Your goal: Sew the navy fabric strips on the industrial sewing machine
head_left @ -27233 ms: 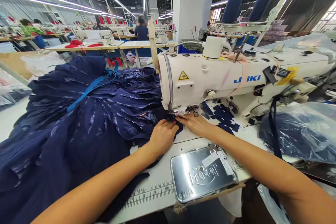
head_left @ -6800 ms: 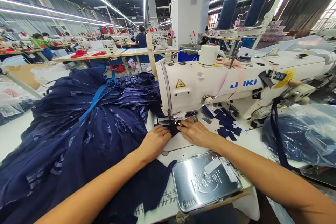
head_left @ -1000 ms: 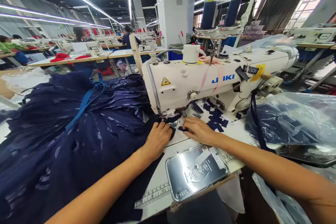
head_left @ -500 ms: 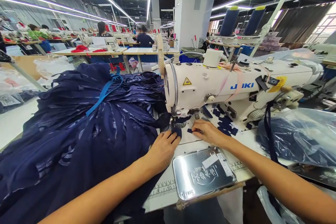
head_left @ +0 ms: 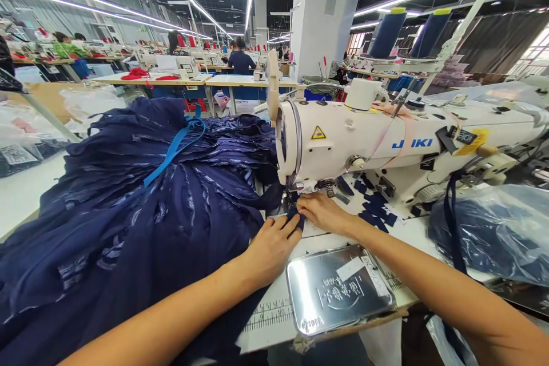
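The tin (head_left: 341, 297) lay near the tabletop's (head_left: 314, 245) front edge. Beyond it the left hand (head_left: 274, 249) pressed the navy cloth (head_left: 295, 210) with bent fingers, just before the machine's (head_left: 343, 137) foot (head_left: 289, 200). The right hand (head_left: 323, 211) had its fingertips drawn together there; whether they pinched anything could not be told. Fingers so close risked being caught if the cloth slipped; the pile (head_left: 171, 229), if joined, might have dragged it askew. Half a second earlier, the hands were apart.
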### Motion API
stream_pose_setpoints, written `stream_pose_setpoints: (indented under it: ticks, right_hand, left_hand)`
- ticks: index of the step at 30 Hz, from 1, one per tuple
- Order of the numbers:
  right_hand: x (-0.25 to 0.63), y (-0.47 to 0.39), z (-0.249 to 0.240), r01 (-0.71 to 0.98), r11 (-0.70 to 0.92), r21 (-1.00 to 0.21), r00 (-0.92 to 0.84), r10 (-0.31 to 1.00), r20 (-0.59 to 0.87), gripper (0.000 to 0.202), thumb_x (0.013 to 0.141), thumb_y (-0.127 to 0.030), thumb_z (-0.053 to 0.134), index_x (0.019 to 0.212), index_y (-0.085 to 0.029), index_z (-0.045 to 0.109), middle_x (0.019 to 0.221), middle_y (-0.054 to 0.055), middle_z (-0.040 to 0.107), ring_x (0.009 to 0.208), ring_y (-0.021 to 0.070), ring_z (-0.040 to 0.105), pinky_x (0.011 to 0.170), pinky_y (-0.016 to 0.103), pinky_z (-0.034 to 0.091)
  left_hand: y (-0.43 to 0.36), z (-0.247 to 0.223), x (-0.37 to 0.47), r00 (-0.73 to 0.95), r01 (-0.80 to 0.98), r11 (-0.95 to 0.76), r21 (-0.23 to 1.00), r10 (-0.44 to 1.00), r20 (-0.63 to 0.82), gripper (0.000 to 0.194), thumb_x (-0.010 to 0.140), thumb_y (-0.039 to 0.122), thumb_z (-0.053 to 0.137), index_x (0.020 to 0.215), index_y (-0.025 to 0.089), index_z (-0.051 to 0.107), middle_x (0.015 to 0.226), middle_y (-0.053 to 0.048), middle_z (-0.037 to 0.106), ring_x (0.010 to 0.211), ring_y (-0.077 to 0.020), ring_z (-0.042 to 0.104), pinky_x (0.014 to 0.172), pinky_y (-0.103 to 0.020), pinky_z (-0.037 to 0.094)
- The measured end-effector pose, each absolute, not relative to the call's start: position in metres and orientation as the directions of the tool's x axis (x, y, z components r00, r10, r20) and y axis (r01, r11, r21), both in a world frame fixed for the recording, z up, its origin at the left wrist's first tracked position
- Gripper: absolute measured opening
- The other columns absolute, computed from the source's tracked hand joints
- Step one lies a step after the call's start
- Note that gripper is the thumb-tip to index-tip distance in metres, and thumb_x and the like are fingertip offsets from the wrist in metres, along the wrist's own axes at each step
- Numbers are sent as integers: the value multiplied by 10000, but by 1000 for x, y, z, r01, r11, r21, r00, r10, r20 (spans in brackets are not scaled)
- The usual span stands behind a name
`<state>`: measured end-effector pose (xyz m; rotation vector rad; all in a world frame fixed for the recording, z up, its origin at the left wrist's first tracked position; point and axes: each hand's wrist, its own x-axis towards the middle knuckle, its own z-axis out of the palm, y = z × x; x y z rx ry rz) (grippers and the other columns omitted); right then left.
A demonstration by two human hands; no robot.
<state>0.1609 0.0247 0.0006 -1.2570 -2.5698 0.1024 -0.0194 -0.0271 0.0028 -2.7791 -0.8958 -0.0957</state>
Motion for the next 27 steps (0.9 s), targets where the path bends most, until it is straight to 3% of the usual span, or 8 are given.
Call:
stream_pose_setpoints:
  ticks: [5,9,14,17,21,27]
  right_hand:
    - [165,32,0,694,515,-503,-533,837,123,154,760,-70,503,631,-154,491,608,-41,475,576,82,427,558,200,320]
    - [166,31,-6,660,519,-543,-509,841,186,146,730,-49,489,630,-155,489,601,-43,466,562,82,423,550,202,330]
    - [165,21,-11,661,662,-354,-565,749,346,142,784,-68,461,705,-148,547,703,11,526,637,117,471,597,237,396]
    - [166,10,-10,640,761,-109,-678,626,385,160,822,-81,444,800,-126,596,821,75,580,759,168,513,694,299,447]
    - [168,0,-8,624,761,177,-766,550,332,208,827,-72,443,951,-59,609,922,139,606,827,218,533,752,367,470]
    - [176,15,-7,603,771,206,-791,545,279,265,837,-67,426,1045,-76,590,1073,132,599,940,220,548,784,362,493]
  left_hand:
    - [-24,4,-17,811,585,-793,-173,574,110,314,815,114,397,1104,121,519,1317,-134,446,1045,-253,487,815,-400,414]
    - [-22,5,-14,805,593,-792,-148,585,94,284,815,107,382,1058,119,530,1316,-129,448,1034,-257,483,798,-413,422]
    - [-21,6,-12,797,604,-788,-119,599,79,275,810,99,373,1027,121,540,1267,-119,498,1030,-262,491,801,-419,434]
    - [-20,9,-15,798,602,-795,-70,596,86,314,787,84,395,1069,86,534,1229,-139,528,1069,-257,490,861,-400,427]
    - [-14,17,-25,805,584,-809,63,587,87,271,750,167,498,996,113,598,1139,-113,598,1054,-240,531,928,-401,407]
    - [-5,13,-19,769,618,-783,69,620,157,246,768,108,470,939,148,642,1096,-95,623,1001,-220,577,881,-361,462]
